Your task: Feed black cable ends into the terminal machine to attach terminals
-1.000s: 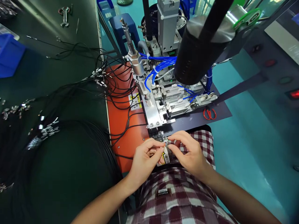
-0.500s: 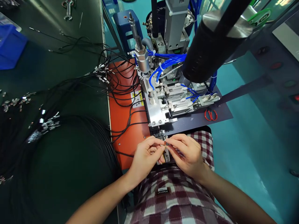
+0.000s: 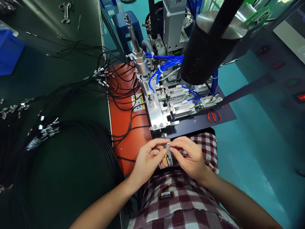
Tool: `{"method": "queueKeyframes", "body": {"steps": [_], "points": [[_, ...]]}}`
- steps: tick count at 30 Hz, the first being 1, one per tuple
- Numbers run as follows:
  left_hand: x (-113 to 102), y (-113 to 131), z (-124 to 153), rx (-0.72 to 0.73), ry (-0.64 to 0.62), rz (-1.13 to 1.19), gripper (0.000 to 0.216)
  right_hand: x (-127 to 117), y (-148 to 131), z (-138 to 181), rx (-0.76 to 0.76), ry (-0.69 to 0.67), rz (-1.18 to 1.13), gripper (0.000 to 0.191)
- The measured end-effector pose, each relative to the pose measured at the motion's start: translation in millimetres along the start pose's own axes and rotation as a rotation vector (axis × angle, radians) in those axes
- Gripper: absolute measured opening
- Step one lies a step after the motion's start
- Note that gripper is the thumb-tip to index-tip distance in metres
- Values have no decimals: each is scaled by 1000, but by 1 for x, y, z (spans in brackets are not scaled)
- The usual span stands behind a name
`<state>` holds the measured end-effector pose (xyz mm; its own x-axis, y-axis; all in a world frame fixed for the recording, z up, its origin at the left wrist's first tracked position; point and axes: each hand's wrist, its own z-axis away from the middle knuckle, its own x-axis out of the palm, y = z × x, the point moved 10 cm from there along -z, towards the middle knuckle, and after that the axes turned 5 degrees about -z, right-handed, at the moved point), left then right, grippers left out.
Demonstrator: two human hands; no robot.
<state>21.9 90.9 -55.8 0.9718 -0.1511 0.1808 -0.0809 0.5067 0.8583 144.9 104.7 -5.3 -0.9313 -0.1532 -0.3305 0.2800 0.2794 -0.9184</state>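
My left hand [image 3: 149, 159] is closed in a pinch at the front edge of the machine, its thumb and forefinger on a cable end [image 3: 168, 145] with thin coloured wires showing. From the other side, my right hand [image 3: 190, 156] pinches the tips of these same wires between thumb and forefinger. The fingertips of both hands almost meet and hide most of the small piece. Just beyond them stands the metal machine [image 3: 157, 118] with its plates and cylinders. A label with yellow and black marks [image 3: 168, 160] shows below the fingers.
Black cables [image 3: 130, 128] cross the orange base [image 3: 126, 141]. Bundles of cables with metal connectors [image 3: 49, 129] lie on the dark table at left, with a blue bin [image 3: 10, 52] and a wrench [image 3: 66, 14]. Red-handled scissors [image 3: 213, 116] lie right of the machine. A black cylinder [image 3: 202, 52] overhangs it.
The coloured wires show more plainly between my fingertips, and my fingers have shifted slightly on them. The whole view has moved a little; both hands stay in the same place.
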Motion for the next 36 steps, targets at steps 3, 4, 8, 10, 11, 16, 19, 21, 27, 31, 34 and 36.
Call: {"method": "queueKeyframes", "body": {"steps": [3, 4, 8, 10, 11, 16, 19, 21, 27, 31, 34, 36], "points": [[-1, 1, 1, -11, 23, -18, 28, -2, 15, -4, 152, -7, -138, 15], [-2, 2, 1, -13, 31, -35, 24, 0, 20, -6, 207, -32, -198, 18], [-3, 6, 3, 4, 37, -77, 19, 13, 26, -10, 304, -191, -380, 21], [-4, 6, 3, 15, 32, -76, 19, 16, 29, -10, 333, -209, -414, 17], [-4, 6, 3, 17, 28, -77, 18, 17, 31, -9, 358, -200, -430, 15], [-7, 4, 3, 4, 40, -72, 21, 21, 47, -3, 493, -114, -541, 8], [-7, 5, 2, 1, 45, -64, 22, 22, 51, 1, 537, -81, -564, 13], [-6, 4, 1, -4, 39, -47, 23, 21, 53, 2, 553, -44, -555, 15], [-6, -3, -1, -39, 26, 15, 26, 16, 53, 7, 557, 50, -442, 16], [-6, -2, 0, -26, 23, 15, 24, 13, 47, 8, 513, 87, -402, 12], [-6, -1, 0, -9, 21, 18, 22, 12, 45, 10, 498, 115, -391, 13], [-5, 0, 0, 5, 15, 23, 21, 10, 43, 11, 462, 137, -352, 15]]}}
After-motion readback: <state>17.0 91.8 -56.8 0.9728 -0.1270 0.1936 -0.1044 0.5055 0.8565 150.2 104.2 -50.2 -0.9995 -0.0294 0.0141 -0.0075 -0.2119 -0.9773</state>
